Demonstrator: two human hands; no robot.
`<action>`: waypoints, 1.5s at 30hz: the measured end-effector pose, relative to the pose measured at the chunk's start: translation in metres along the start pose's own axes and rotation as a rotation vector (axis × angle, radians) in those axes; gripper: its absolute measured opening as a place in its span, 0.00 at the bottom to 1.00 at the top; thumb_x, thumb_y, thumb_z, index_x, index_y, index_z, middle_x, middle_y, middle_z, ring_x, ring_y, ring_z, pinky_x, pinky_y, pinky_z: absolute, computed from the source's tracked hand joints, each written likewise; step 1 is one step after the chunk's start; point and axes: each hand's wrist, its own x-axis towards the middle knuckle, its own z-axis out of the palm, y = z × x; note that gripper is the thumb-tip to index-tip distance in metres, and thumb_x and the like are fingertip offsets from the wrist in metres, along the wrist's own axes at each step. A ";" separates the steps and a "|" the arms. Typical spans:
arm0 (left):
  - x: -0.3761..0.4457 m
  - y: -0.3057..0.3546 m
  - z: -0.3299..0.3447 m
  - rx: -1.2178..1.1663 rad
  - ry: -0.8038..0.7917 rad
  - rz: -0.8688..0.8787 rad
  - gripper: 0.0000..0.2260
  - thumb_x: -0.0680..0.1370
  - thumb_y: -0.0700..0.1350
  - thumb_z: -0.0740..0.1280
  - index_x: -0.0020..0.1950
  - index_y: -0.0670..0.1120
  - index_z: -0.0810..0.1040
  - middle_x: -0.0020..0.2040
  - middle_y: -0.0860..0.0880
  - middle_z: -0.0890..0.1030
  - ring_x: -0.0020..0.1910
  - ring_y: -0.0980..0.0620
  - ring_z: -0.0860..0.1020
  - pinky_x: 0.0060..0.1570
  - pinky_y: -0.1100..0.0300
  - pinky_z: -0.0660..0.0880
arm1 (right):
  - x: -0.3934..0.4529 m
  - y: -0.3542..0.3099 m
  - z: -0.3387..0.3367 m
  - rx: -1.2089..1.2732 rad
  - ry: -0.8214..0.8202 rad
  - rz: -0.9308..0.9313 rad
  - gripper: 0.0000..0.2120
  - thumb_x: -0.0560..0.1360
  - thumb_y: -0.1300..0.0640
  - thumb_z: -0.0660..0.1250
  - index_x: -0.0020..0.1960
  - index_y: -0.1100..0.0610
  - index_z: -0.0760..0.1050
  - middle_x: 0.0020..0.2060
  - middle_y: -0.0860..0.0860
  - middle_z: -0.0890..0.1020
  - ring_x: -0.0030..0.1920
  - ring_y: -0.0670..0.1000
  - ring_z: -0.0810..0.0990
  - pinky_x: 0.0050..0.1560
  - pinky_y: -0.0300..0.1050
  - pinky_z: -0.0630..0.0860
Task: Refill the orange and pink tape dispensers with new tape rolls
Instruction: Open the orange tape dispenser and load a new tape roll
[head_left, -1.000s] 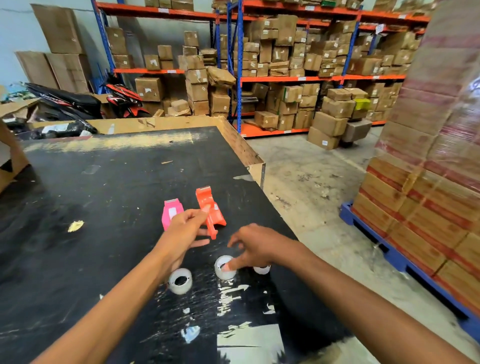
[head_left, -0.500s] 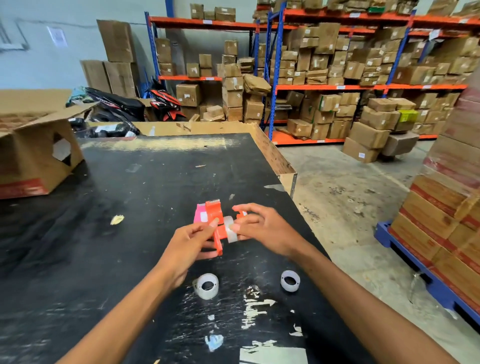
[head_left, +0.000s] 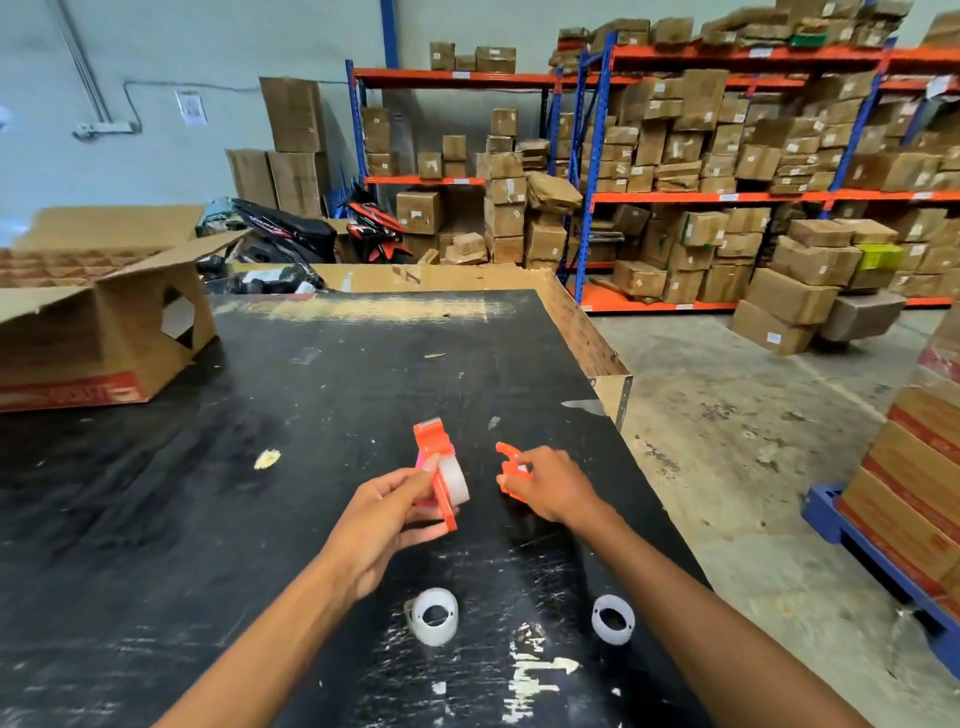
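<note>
Hands raised just above the black worktable (head_left: 311, 395), each with one half of the job. Left hand (head_left: 382, 512) is clamped on the orange dispenser body (head_left: 435, 457), fingers under, thumb on top, cutter end pointing away; a clear tape roll (head_left: 453, 480) sits against its open side, presumably held upright so the roll stays seated. Right hand (head_left: 550, 488) pinches a separate orange piece (head_left: 511, 470), most likely the dispenser's cover or side plate, kept apart from the body, probably ready to go back on. A sliver of pink (head_left: 420, 460) shows behind the orange body; likely the pink dispenser, though whether it rests on the table or touches the orange one I cannot tell. Two more white rolls wait near the person: one (head_left: 434, 616) below the left hand, one (head_left: 613, 618) below the right, well apart. Judgement: orange refill about half done, pink not yet begun. Open cardboard box (head_left: 104, 332) at far left, uninvolved.
</note>
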 end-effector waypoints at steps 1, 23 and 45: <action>0.001 -0.001 -0.001 0.004 0.000 -0.006 0.16 0.76 0.51 0.65 0.50 0.38 0.81 0.45 0.40 0.83 0.37 0.51 0.81 0.39 0.59 0.80 | 0.000 -0.002 0.004 -0.066 -0.006 -0.005 0.12 0.74 0.48 0.66 0.56 0.48 0.80 0.57 0.53 0.83 0.56 0.58 0.80 0.55 0.50 0.76; -0.004 -0.011 -0.005 -0.047 -0.074 -0.016 0.18 0.78 0.51 0.62 0.53 0.38 0.82 0.53 0.35 0.84 0.41 0.50 0.84 0.39 0.59 0.81 | -0.075 -0.035 -0.014 0.876 -0.165 -0.158 0.20 0.72 0.60 0.72 0.63 0.57 0.77 0.52 0.59 0.85 0.50 0.49 0.84 0.49 0.41 0.81; -0.034 0.013 -0.001 0.036 -0.046 0.278 0.15 0.77 0.53 0.62 0.53 0.49 0.84 0.47 0.41 0.86 0.44 0.48 0.82 0.39 0.60 0.77 | -0.106 -0.067 0.008 0.924 0.132 -0.378 0.10 0.76 0.60 0.67 0.55 0.62 0.82 0.48 0.62 0.79 0.41 0.38 0.80 0.46 0.33 0.76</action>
